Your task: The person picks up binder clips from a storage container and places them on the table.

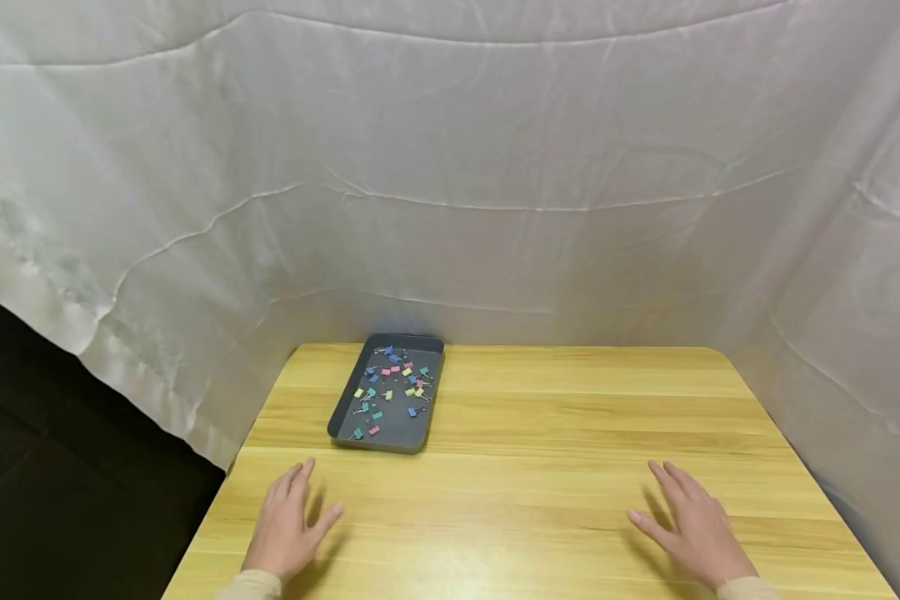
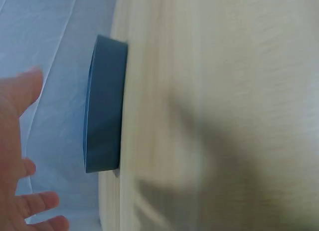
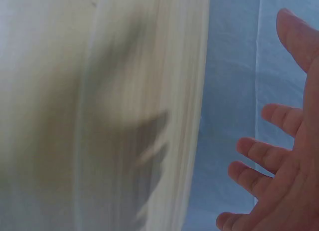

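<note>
My left hand (image 1: pixel 283 527) hovers over the near left part of the table, thumb spread from the other fingers, holding nothing. Beyond its fingertips lies a shallow dark grey tray (image 1: pixel 337 421). Scattered inside it are several small binder clips (image 1: pixel 388 395) in blue, teal, pink and yellow. In the left wrist view only the side wall of the tray (image 2: pixel 105 106) shows, and its contents are hidden. Over the near right part of the table my right hand (image 1: pixel 693 533) is held with fingers extended and nothing in it. Its spread fingers also show in the right wrist view (image 3: pixel 279 156).
The pale wooden table (image 1: pixel 555 417) has rounded far corners. White cloth (image 1: pixel 540 167) hangs behind it and along both sides. A dark area (image 1: pixel 60 483) lies past the table's left edge. Each hand casts a shadow on the wood.
</note>
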{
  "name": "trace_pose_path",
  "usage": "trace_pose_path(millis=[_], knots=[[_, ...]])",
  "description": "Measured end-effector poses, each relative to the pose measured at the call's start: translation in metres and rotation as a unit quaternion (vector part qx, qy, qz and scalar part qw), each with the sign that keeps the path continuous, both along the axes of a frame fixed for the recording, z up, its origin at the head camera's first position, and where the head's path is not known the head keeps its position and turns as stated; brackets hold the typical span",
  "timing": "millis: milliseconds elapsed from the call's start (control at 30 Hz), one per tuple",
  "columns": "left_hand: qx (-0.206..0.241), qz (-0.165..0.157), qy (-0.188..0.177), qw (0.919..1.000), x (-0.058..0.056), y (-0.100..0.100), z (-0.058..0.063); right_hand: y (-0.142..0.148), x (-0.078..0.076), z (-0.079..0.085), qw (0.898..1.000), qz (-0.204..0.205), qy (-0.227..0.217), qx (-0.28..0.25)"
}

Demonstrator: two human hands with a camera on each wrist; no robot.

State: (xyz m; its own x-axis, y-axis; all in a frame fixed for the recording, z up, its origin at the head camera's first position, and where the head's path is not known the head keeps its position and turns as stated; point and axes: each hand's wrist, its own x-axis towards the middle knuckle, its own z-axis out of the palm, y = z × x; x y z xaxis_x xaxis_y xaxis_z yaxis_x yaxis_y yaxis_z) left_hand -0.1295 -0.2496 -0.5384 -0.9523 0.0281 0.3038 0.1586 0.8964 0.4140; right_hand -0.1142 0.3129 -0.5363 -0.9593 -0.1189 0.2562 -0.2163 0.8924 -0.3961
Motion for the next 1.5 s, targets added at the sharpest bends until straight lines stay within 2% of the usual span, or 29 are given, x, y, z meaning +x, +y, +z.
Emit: trace_pose_path(millis=[100,300,400,600,800,900,1100,1333,1500], knots=[[0.04,0.009,-0.031,0.9987,-0.018,-0.007,0.006,-0.003,-0.011,0.001,1.0,0.017,0.001,-0.025],[0.104,0.037,-0.103,0.9885,-0.057,-0.02,0.016,-0.018,-0.043,0.006,0.995,0.01,-0.072,-0.07],[0.122,0.045,-0.127,0.9833,-0.076,-0.021,0.02,-0.03,-0.061,0.006,0.992,0.01,-0.082,-0.098],[0.121,0.054,-0.155,0.979,-0.111,-0.022,0.02,-0.067,-0.098,-0.001,0.982,0.011,-0.103,-0.158],[0.073,0.055,-0.171,0.9809,-0.138,-0.022,0.01,-0.107,-0.124,-0.01,0.971,0.001,-0.139,-0.194],[0.053,0.049,-0.176,0.9819,-0.148,-0.02,0.006,-0.122,-0.132,-0.014,0.97,0.003,-0.143,-0.195],[0.054,0.035,-0.192,0.9792,-0.16,-0.023,0.0,-0.152,-0.142,-0.018,0.973,0.019,-0.152,-0.175],[0.071,0.011,-0.182,0.9806,-0.166,-0.026,-0.006,-0.178,-0.146,-0.022,0.973,0.03,-0.154,-0.167],[0.075,-0.021,-0.173,0.9819,-0.168,-0.021,-0.01,-0.185,-0.148,-0.025,0.974,0.013,-0.153,-0.167]])
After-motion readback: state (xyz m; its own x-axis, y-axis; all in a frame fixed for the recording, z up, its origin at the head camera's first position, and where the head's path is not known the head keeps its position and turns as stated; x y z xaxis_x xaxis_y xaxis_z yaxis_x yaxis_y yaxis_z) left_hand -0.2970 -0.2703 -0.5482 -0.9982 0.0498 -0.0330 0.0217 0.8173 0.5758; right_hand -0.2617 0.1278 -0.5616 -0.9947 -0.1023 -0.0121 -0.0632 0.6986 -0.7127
